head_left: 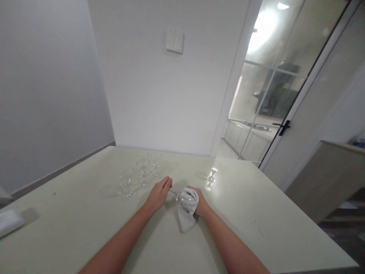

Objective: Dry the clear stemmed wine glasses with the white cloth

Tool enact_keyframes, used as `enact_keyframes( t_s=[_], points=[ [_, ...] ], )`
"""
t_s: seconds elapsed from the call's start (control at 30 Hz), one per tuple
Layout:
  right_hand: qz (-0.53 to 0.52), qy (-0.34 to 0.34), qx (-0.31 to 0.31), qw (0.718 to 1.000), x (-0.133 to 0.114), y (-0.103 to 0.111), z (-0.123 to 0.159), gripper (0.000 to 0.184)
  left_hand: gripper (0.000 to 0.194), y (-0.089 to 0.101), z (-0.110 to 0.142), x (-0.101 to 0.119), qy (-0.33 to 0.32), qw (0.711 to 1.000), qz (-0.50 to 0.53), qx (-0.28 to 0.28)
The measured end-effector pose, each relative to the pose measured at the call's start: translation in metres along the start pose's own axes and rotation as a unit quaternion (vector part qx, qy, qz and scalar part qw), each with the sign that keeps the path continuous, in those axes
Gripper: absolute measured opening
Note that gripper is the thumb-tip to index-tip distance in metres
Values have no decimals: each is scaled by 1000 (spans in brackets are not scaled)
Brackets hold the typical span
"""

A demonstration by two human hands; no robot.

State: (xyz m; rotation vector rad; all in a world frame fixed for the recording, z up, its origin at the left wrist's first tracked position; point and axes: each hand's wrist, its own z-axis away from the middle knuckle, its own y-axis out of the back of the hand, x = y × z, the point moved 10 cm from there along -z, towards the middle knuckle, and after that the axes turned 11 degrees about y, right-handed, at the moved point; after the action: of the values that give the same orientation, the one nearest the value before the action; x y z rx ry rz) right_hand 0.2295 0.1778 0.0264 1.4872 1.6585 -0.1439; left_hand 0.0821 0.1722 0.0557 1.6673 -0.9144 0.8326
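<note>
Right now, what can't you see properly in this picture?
All in the head view:
Most fingers of the right hand: hidden by the cloth.
The rim of the held glass: lost amid the cloth.
The end of its stem: hidden by the left hand.
The white object at far left: cut off by the picture's edge.
The mark on the wall switch: too small to read.

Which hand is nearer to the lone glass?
Right. The right hand is on the near side of the lone glass, slightly left; the left hand is farther off to its left.
</note>
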Motion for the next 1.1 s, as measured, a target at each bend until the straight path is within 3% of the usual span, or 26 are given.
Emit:
enact_keyframes(
  t_s=[0.77,1.1],
  points=[
    [2,-15,20,1000,13,-3,-3,13,39,0,-4,-16,17,1000,5,18],
    [-13,-23,21,999,10,-2,-3,12,39,0,-1,-13,15,1000,-1,18]
  ],
)
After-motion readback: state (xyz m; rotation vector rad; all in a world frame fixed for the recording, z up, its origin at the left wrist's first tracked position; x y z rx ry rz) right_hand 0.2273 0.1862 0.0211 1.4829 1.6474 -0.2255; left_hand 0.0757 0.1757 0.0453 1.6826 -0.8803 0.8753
